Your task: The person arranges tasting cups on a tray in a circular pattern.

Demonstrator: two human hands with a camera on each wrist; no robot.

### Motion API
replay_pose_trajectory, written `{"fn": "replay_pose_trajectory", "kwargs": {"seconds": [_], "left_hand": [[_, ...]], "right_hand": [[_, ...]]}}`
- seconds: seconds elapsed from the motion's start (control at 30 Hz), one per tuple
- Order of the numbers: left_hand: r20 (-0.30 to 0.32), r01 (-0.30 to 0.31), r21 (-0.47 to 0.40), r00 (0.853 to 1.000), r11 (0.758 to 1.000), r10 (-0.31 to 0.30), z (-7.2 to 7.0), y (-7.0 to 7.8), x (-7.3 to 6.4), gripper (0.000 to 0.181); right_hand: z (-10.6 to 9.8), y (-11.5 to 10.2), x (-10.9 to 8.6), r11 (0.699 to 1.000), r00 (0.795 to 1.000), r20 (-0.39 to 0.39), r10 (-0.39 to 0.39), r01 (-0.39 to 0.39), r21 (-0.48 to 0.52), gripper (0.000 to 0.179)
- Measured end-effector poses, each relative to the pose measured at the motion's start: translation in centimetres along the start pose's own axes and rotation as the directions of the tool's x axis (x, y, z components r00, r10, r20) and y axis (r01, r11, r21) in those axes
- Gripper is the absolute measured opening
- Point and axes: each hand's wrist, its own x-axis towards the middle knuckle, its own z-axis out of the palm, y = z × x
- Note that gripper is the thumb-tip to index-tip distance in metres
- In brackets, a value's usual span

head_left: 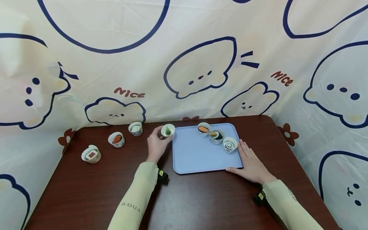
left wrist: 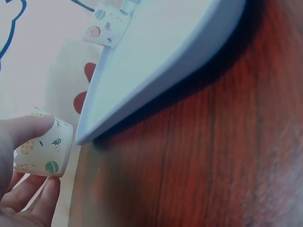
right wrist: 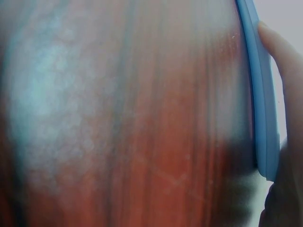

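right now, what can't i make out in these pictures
- Head view: what the green piece in the cup pinched by the left hand is; too small.
- Head view: lettering on the right sleeve; too small.
- Left wrist view: that cup's contents; hidden by its wall.
- Left wrist view: part of the tray; cut off by the top edge.
- Right wrist view: most of the right hand; cut off by the right edge.

Bright, soft light in the head view; hazier wrist views.
The printed fabric backdrop [head_left: 198, 19] glows pale, while the wooden table [head_left: 195, 198] carries a dull sheen near the viewer. In the left wrist view the serving tray [left wrist: 142, 56] washes out toward white above a dark shadow; the right wrist view is blurred, with bluish glare across the table at left.
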Motion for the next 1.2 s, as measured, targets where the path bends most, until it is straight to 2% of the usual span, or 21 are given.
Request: {"fn": "replay_pose_trajectory", "kwargs": {"seconds": [0.47,0.83,0.97,1.2], "left_hand": [[0.001,-0.043,-0.079,0.999,0.996,0.044,1.3,0.8,-1.4,0.063],[0.046,-0.049,-0.082,0.998,0.995,0.053,2.1,2.1,-2.3,0.063],[0.049,-0.063,-0.104,0.996,0.993,0.069,2.3,2.6,-2.5,0.063],[0.044,-0.088,-0.080,0.995,0.993,0.092,3.0,3.2,-2.9,0.064]], "right_hand": [[0.1,0.0,-0.1,1.000,1.000,-0.008,-0.003,0.003,0.010,0.126],[0.3,0.2,0.0,1.000,1.000,-0.012,-0.010,0.010,0.005,0.126],[0.3,0.2,0.1,1.000,1.000,-0.012,-0.010,0.010,0.007,0.126],[0.3,0.2,0.1,1.000,1.000,-0.011,-0.008,0.008,0.002,0.126]]}}
